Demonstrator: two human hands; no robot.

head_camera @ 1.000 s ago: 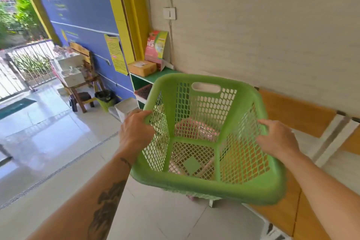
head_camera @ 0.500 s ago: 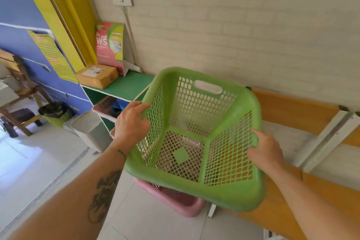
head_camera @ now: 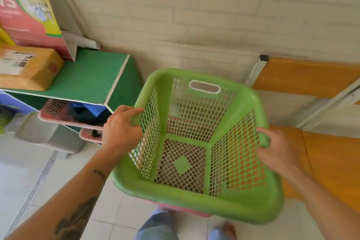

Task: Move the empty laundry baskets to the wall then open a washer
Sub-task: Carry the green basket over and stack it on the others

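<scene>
An empty green mesh laundry basket (head_camera: 196, 197) fills the middle of the head view, tilted toward me. My left hand (head_camera: 120, 128) grips its left rim and my right hand (head_camera: 276, 154) grips its right rim. Under it a pink basket (head_camera: 181, 209) shows only as a thin rim below the green one's near edge and as pink through the mesh. Both stand close to the pale brick wall (head_camera: 194, 15). No washer is in view.
A green shelf unit (head_camera: 91, 78) stands left, with a brown parcel (head_camera: 25, 68) and a red-and-green detergent box (head_camera: 25, 6) on top and pink baskets (head_camera: 64, 115) inside. An orange bench (head_camera: 319, 152) runs along the right. A grey bin (head_camera: 44, 134) sits on the tiled floor.
The green basket has come lower and closer to the wall, down over the pink basket. My view has tipped downward; my feet now show.
</scene>
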